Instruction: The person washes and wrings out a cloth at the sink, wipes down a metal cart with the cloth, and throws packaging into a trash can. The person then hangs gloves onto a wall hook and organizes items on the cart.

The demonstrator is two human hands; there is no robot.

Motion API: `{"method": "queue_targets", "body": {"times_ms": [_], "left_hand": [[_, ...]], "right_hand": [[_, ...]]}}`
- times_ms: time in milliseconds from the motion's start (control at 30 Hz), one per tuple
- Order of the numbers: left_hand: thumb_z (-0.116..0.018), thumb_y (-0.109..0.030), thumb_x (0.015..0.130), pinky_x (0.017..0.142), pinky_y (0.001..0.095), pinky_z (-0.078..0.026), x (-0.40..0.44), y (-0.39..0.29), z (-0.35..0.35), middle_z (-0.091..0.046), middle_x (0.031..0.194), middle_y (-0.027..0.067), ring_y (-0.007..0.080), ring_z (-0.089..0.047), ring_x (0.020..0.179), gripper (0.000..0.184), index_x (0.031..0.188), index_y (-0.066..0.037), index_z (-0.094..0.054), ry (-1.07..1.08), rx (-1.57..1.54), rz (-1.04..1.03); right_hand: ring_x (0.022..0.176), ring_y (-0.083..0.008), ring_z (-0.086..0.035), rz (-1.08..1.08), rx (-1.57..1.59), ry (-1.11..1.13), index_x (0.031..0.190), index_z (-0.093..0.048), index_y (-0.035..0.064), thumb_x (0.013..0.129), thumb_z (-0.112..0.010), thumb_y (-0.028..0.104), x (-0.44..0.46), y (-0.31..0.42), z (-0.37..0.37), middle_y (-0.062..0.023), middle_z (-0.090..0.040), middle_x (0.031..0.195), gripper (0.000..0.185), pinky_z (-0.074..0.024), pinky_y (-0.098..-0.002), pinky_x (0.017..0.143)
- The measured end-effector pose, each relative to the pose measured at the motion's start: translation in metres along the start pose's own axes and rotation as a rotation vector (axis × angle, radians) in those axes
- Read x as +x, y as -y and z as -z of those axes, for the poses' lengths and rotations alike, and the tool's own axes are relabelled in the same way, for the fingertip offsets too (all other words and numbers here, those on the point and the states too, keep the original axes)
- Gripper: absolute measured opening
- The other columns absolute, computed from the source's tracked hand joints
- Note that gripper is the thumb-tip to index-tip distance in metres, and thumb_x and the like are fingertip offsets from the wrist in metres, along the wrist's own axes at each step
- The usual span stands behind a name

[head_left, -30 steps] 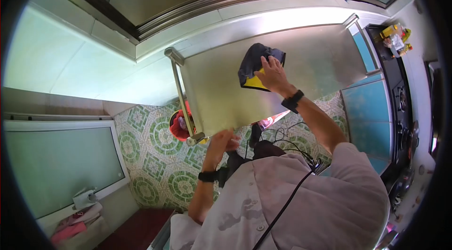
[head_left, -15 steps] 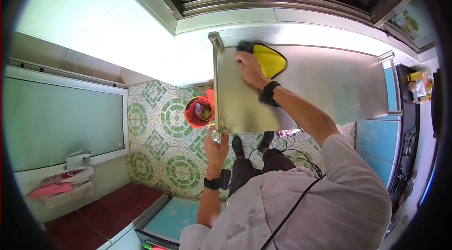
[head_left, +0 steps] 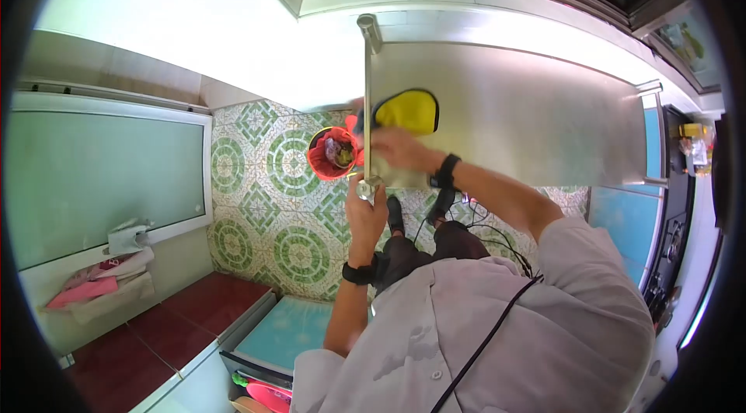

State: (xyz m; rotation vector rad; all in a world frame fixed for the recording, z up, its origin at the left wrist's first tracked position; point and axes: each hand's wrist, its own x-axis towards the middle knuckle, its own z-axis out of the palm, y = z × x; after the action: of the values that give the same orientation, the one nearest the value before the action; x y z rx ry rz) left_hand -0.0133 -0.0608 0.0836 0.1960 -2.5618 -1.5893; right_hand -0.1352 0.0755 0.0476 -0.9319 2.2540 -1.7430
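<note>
Head view, centre: left hand (head_left: 366, 220) clasps round silver metal rail end (head_left: 367, 189); right hand (head_left: 399, 148) nears rounded yellow cloth (head_left: 409, 111), grip unclear; wiping seems unfinished.

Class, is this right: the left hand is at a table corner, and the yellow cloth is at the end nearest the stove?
Wrong end: the head view shows the yellow cloth at the table end farthest from the stove. The left hand is at a corner, as stated.
</note>
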Motion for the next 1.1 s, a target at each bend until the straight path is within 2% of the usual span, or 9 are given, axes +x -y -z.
{"method": "queue_targets", "body": {"times_ms": [267,467,600,667,833,900,933,1000,1100], "left_hand": [[-0.067,-0.006,0.079,0.066,0.0379,-0.048,0.008,-0.002,0.009,-0.065,0.083,0.0148,0.0323,-0.065,0.077,0.028,0.103,-0.003,-0.053,0.091,0.036,-0.009],[-0.069,-0.009,0.077,0.068,0.0358,-0.05,0.013,0.006,0.006,-0.065,0.08,0.0127,0.0257,-0.065,0.075,0.027,0.1,-0.003,-0.055,0.083,0.006,0.048],[-0.069,-0.007,0.076,0.067,0.0287,-0.05,0.018,0.001,0.004,-0.064,0.083,0.0071,0.0145,-0.063,0.077,0.026,0.098,-0.003,-0.055,0.068,-0.064,0.093],[-0.067,-0.006,0.078,0.065,0.027,-0.05,0.017,0.008,0.002,-0.063,0.084,0.0068,0.0136,-0.062,0.078,0.021,0.095,-0.003,-0.055,0.083,-0.237,0.109],[-0.064,-0.006,0.079,0.068,0.0283,-0.048,0.014,-0.01,0.005,-0.062,0.083,0.0051,0.0126,-0.059,0.075,0.016,0.093,-0.002,-0.057,0.074,0.009,0.083],[-0.065,-0.006,0.079,0.068,0.0282,-0.048,0.017,-0.002,-0.001,-0.063,0.083,0.005,0.0125,-0.059,0.075,0.016,0.093,-0.002,-0.057,0.047,-0.047,0.077],[-0.065,-0.007,0.079,0.068,0.0281,-0.048,0.014,0.006,0.001,-0.063,0.083,0.0049,0.0123,-0.059,0.075,0.016,0.093,-0.003,-0.058,0.022,-0.089,0.079],[-0.066,-0.008,0.079,0.071,0.0271,-0.049,0.014,0.037,-0.001,-0.065,0.088,0.0059,0.0133,-0.06,0.078,0.017,0.095,-0.003,-0.059,-0.016,-0.205,0.116],[-0.065,-0.012,0.081,0.074,0.0311,-0.049,0.011,0.021,-0.003,-0.065,0.093,0.0055,0.0149,-0.061,0.084,0.021,0.099,-0.002,-0.061,-0.041,-0.241,0.252]], "right_hand": [[0.1,-0.0324,-0.058,0.014,-0.347,0.141,0.105,-0.06,-0.0023,0.065,-0.052,-0.011,-0.114,0.039,0.049,-0.0149,-0.062,0.104,0.042,-0.0478,-0.039,0.087],[0.085,-0.0381,-0.053,-0.481,-0.572,-0.796,0.103,-0.051,0.0004,0.074,-0.06,0.005,-0.119,0.023,0.084,-0.0193,-0.052,0.096,0.03,-0.0439,-0.0437,0.076],[0.089,-0.0356,-0.058,-0.578,-0.158,-0.281,0.118,-0.048,0.0049,0.079,-0.057,0.011,-0.077,0.017,-0.016,-0.0186,-0.054,0.098,0.04,-0.047,-0.0463,0.067],[0.085,-0.0304,-0.06,-0.348,-0.683,-0.159,0.115,-0.053,0.0087,0.081,-0.054,0.013,-0.08,0.053,-0.039,-0.0132,-0.058,0.1,0.034,-0.0489,-0.045,0.066],[0.1,-0.0278,-0.06,-0.159,-0.93,-0.605,0.116,-0.056,0.011,0.083,-0.051,0.012,-0.219,-0.001,0.093,-0.0092,-0.06,0.109,0.033,-0.0505,-0.0384,0.078],[0.104,-0.0293,-0.058,-0.686,-1.229,-0.634,0.117,-0.056,0.0109,0.085,-0.05,0.014,-0.311,-0.032,0.194,-0.0099,-0.06,0.112,0.032,-0.048,-0.0408,0.085],[0.084,-0.0301,-0.062,-0.556,-1.286,-0.861,0.118,-0.053,0.0116,0.087,-0.049,0.011,-0.359,-0.042,0.253,-0.0136,-0.06,0.101,0.031,-0.0514,-0.0389,0.068],[0.069,-0.0288,-0.059,-1.36,-1.119,-1.152,0.107,-0.054,0.012,0.09,-0.047,0.014,-0.387,-0.008,0.327,-0.0127,-0.058,0.085,0.019,-0.0491,-0.0381,0.058],[0.057,-0.0228,-0.05,-0.802,-1.358,-1.011,0.088,-0.05,0.0091,0.084,-0.048,0.01,-0.333,-0.054,0.307,-0.0076,-0.048,0.07,0.004,-0.0419,-0.0352,0.049]]}}
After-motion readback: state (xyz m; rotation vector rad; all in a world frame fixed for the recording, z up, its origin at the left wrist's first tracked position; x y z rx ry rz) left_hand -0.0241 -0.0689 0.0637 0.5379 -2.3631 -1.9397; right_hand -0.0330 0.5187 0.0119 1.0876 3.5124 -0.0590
